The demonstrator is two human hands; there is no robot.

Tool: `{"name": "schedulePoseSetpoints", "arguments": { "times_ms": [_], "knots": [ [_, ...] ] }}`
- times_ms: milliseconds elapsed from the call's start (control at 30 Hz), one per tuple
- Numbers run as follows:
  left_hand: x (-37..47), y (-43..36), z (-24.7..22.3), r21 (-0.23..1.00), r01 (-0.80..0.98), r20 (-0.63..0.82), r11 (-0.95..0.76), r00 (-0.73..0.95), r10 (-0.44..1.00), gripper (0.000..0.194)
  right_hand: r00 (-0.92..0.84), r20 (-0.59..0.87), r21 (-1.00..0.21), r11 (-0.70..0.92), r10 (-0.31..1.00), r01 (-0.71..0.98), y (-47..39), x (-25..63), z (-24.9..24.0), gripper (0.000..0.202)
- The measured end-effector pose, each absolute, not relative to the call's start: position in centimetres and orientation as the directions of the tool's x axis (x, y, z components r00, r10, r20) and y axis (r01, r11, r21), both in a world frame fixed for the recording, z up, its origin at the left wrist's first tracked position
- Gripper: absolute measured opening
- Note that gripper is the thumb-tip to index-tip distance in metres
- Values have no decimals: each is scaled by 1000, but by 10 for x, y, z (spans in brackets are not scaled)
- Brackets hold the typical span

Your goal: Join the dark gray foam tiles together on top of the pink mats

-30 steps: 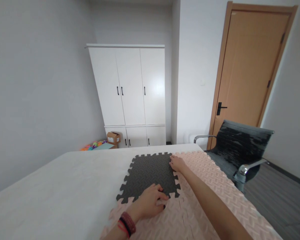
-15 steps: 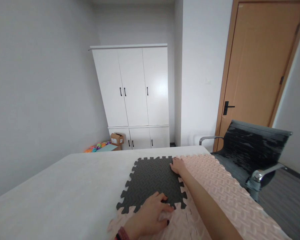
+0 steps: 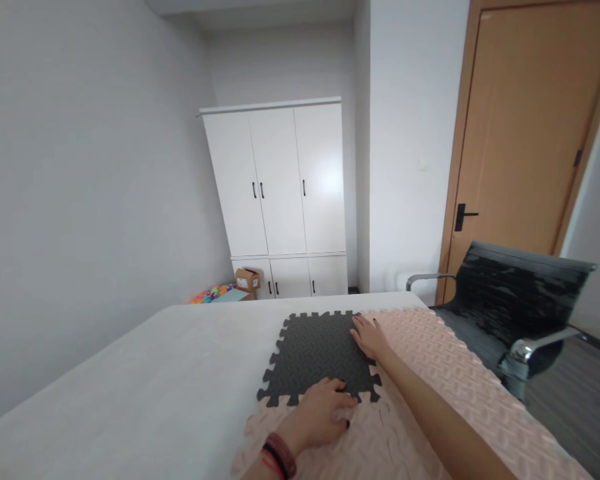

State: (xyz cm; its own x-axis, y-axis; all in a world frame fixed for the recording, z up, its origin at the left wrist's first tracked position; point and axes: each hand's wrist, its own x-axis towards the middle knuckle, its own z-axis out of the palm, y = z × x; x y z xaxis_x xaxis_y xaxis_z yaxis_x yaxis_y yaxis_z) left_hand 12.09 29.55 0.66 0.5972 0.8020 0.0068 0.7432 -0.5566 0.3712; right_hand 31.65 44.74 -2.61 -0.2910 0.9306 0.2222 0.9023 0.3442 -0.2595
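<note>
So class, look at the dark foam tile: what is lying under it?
The dark tile rests on the white bed surface, its near and right edges meeting pink tiles. Both hands, left and right, press those seams. What lies directly beneath stays hidden.

walls: plain grey | white wardrobe [image 3: 286,200] standing at far wall | wooden door [image 3: 525,133] sitting shut | black chair [image 3: 510,300] standing beside it

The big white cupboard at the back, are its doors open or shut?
Shut. All the doors of the tall white cupboard sit flat and flush, upper and lower, with only thin dark lines between them and nothing of the inside showing.
</note>
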Motion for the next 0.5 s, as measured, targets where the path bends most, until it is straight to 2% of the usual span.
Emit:
{"name": "schedulePoseSetpoints", "arguments": {
  "times_ms": [133, 200, 267, 367, 500],
  "knots": [
    [116, 289, 2, 389, 746, -34, -541, 598, 801, 51, -371, 209, -289, 420, 905, 860, 351, 373, -7, 52],
    [112, 284, 0, 392, 757, -30, -523, 579, 815, 49, -387, 203, -368, 436, 900, 821, 293, 425, -2, 52],
    [103, 276, 1, 371, 784, -5, -498, 538, 843, 50, -262, 223, -452, 338, 939, 826, 230, 484, -5, 55],
    [78, 256, 2, 309, 850, 20, -427, 443, 896, 55, 34, 229, -552, 101, 973, 828, 137, 570, -32, 59],
    [42, 222, -2, 216, 931, 20, -294, 297, 955, 66, 392, 215, -689, -145, 895, 710, 39, 639, -87, 54]
  ]
}}
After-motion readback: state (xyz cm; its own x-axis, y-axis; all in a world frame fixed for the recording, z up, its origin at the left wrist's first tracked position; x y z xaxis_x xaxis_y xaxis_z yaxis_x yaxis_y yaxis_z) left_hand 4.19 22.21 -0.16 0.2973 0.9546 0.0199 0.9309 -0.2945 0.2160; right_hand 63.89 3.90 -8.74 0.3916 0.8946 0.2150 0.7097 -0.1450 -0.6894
